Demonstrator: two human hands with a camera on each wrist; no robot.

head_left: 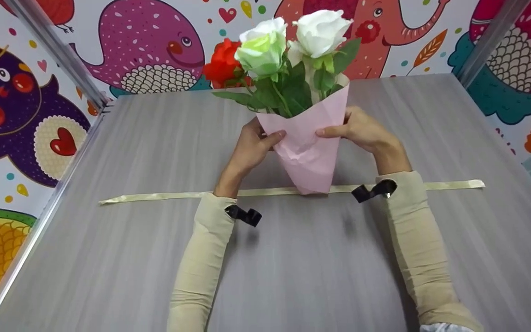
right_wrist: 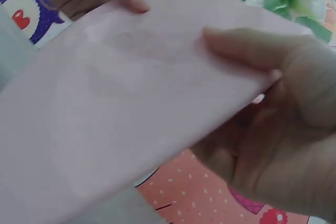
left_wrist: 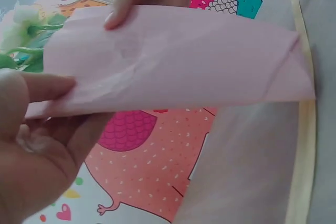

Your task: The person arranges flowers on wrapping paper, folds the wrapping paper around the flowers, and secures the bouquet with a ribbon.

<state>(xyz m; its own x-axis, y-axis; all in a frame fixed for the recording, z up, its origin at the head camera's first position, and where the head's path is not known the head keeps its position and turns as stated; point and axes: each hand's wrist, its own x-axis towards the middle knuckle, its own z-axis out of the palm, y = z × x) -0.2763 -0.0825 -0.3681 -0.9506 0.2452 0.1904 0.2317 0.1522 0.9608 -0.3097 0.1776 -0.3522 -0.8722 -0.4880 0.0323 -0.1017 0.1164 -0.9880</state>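
A bouquet wrapped in pink paper [head_left: 309, 143] stands nearly upright between both hands. Out of its top come a white rose [head_left: 323, 34], a pale green-white rose [head_left: 262, 48], a red flower [head_left: 223, 63] and green leaves. My left hand [head_left: 252, 146] grips the wrap's left side, thumb in front and fingers behind. On the right side my right hand [head_left: 369, 131] pinches the paper the same way. In the left wrist view the pink paper [left_wrist: 178, 59] shows a folded lower corner. Its narrow bottom overlaps a cream ribbon [head_left: 270, 191] in the head view.
The ribbon lies stretched across the grey wood-grain table [head_left: 293, 267], passing behind both forearms. Behind and beside the table stand walls with cartoon animals [head_left: 150, 46]. Metal posts [head_left: 58, 50] rise at the back corners. A black wrist camera [head_left: 243, 215] sits on each sleeve.
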